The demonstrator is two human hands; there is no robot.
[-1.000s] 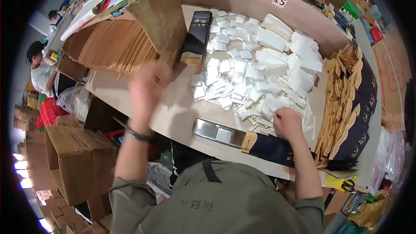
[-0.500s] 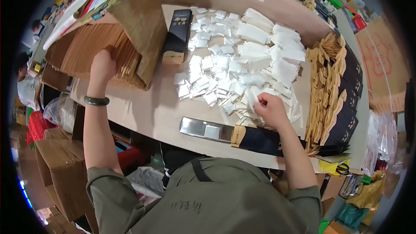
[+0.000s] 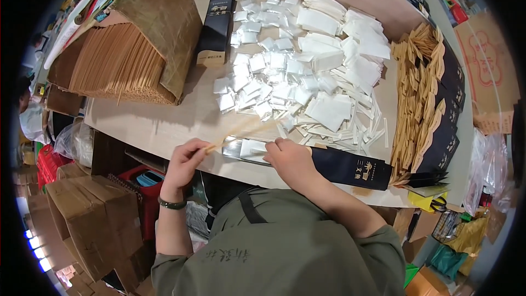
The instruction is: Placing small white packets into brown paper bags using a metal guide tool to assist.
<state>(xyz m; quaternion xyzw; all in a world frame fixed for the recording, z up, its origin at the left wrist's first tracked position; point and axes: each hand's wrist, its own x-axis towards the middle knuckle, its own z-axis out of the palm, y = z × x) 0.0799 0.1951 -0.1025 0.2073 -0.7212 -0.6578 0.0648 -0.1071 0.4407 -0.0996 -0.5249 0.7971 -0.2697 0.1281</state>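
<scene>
Pinched in my left hand (image 3: 189,161) are thin tan wooden sticks (image 3: 241,130), probably chopsticks, blurred by motion. My right hand (image 3: 293,163) is closed over a shiny metal trough (image 3: 232,148), its fingertips on a white folded napkin (image 3: 252,148) lying in it. A dark blue paper sleeve (image 3: 353,168) with a tan end lies in line with the trough, partly under my right wrist. Beyond my hands spread small clear-wrapped white packets (image 3: 257,63), white napkins (image 3: 329,108) and thin white paper-wrapped sticks (image 3: 350,137).
At the left a cardboard box (image 3: 175,22) lies on its side, packed with thin tan sticks (image 3: 118,63). Beside it is a dark printed paper sleeve (image 3: 216,30). Stacked blue and tan sleeves (image 3: 424,109) line the right side. Scissors (image 3: 438,203) rest at the table's right corner.
My left hand has come from the box toward the near table edge with tan sticks. My right hand has moved left from the napkin pile to the metal trough, where a napkin now lies.
</scene>
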